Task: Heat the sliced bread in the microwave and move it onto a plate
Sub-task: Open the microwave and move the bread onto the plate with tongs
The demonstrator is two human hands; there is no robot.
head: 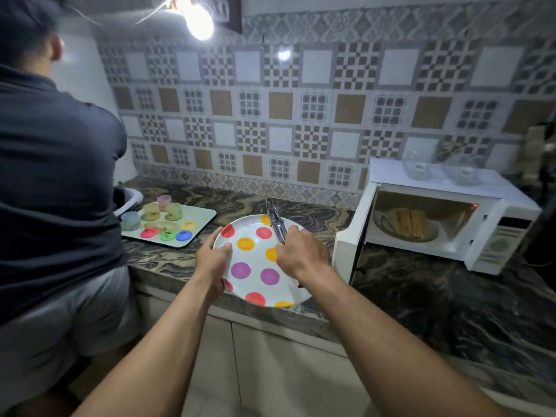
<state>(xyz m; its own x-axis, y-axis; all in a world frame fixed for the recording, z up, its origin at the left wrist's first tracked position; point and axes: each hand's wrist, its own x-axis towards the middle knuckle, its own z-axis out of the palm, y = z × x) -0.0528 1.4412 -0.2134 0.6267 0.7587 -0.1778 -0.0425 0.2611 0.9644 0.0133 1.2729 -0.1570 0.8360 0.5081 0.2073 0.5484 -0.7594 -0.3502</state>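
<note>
A white plate (pixel 255 284) with coloured dots is held over the counter's front edge by my left hand (pixel 214 261), which grips its left rim. My right hand (pixel 301 251) holds metal tongs (pixel 275 219) that point away over the plate. The plate carries nothing. To the right stands a white microwave (pixel 508 236) with its door (pixel 350 245) swung open. Inside, slices of bread (pixel 410 222) lie on a glass dish (pixel 388 233).
Another person (pixel 54 176) in a dark shirt stands close at the left, facing the counter. A white tray (pixel 207 213) with coloured cups and lids lies behind the plate. Glass bowls (pixel 418 170) rest on the microwave. A bright bulb (pixel 200 21) hangs above.
</note>
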